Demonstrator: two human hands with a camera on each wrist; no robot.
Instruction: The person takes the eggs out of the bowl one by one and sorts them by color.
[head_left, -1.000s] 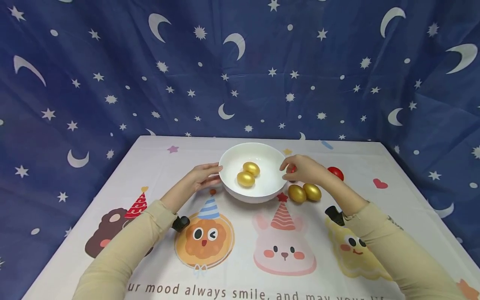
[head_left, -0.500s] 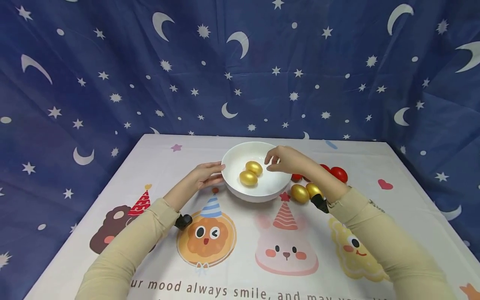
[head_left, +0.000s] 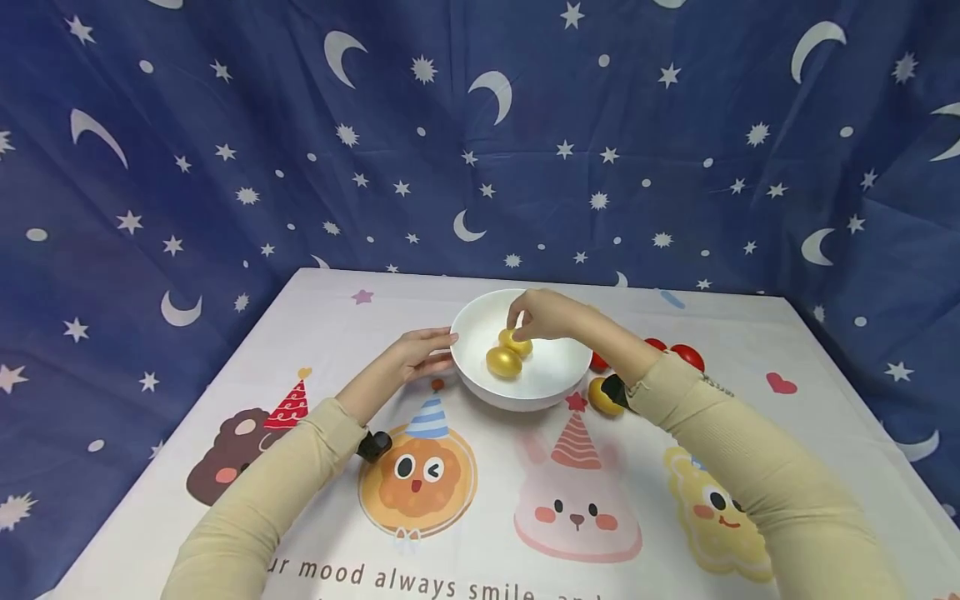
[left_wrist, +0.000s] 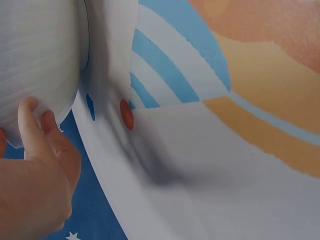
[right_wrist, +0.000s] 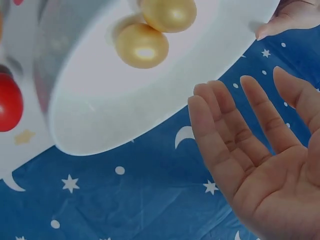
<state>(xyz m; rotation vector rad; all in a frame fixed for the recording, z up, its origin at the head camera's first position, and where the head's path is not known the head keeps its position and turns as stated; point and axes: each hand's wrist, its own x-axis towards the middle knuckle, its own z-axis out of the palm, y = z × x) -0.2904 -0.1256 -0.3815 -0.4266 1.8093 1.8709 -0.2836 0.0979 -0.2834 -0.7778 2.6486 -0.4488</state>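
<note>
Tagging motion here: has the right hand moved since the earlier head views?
Yes, leftward against the printed red star: the right hand has gone from the right rim of the bowl to over its inside.

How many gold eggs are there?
3 in sight: a front gold egg and a back gold egg in the white bowl, and a third gold egg on the table beside it. More may be hidden behind the right sleeve.

Behind the worktop [head_left: 750,333], I see a navy cloth [head_left: 390,225] hanging in folds, scattered with white crescent moons [head_left: 335,50] and stars [head_left: 423,70]. The white cover [head_left: 405,304] carries printed cartoons: a brown bear [head_left: 225,450], a winking orange face [head_left: 418,498], a pink rabbit [head_left: 577,533], a yellow face [head_left: 723,533] and a line of lettering [head_left: 395,579].
</note>
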